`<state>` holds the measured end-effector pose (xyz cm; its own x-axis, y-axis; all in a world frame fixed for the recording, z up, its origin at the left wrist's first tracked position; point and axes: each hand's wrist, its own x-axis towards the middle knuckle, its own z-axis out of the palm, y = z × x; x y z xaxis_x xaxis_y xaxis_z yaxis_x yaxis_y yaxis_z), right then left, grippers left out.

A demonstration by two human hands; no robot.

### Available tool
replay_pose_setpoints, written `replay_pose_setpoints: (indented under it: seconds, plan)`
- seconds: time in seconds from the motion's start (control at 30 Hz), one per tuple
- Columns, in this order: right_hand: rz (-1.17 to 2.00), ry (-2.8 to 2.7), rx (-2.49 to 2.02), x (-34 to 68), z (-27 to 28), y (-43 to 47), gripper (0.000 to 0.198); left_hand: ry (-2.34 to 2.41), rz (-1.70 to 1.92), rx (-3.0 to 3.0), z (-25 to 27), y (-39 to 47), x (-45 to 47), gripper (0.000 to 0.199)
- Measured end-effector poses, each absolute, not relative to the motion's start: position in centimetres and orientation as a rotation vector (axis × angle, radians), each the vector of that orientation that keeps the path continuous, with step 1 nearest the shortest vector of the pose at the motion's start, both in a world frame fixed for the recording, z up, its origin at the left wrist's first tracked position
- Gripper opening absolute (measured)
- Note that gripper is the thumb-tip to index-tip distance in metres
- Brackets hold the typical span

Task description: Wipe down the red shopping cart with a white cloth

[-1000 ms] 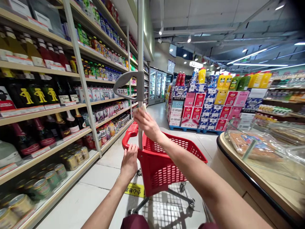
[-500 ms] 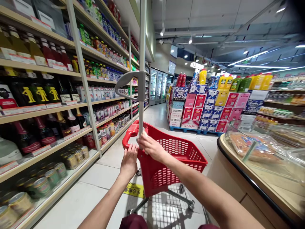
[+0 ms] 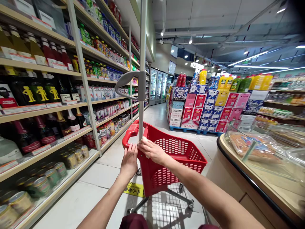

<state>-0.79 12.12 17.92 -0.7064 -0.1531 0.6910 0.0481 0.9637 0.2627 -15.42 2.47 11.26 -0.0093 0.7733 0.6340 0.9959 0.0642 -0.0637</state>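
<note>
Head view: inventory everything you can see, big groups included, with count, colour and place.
Cart: one, red, centre.
Pole: one, grey, rising at the cart's near end.
Hooked handle: one, grey, on the pole.
Cloth or tissue: one, pale, mostly hidden by the right fingers.
Shelves: several, beige, left.
Bottles: many, mixed colours, on shelves.
Cans: many, green and gold, bottom left.
Boxes: many, pink, red, blue, stacked beyond the cart.
Juice bottles: several, yellow and green, atop boxes.
Counter: one, beige, right.
Floor sign: one, yellow, below the cart handle.
Left hand: one, bare, at the cart handle.
Right hand: one, bare, at the pole's base.
</note>
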Motion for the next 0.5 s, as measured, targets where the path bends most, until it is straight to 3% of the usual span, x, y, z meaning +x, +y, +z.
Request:
replay_pose_setpoints:
  seconds: [0.2, 0.37, 0.5]
  plan:
    - [-0.197, -2.128, -0.164, -2.5, 21.6, 13.5, 0.041, -1.823, -0.551, -1.758, 11.5, 2.3, -15.3, 0.067]
    - [-0.044, -2.235, -0.175, -1.3, 13.2, 11.3, 0.039, -1.84, -0.527, -1.777, 11.7, 2.3, -15.1, 0.07]
    - [0.03, -2.064, -0.482, 1.3, 8.3, 11.5, 0.045, -1.822, -0.527, -1.756, 11.8, 2.2, -15.6, 0.069]
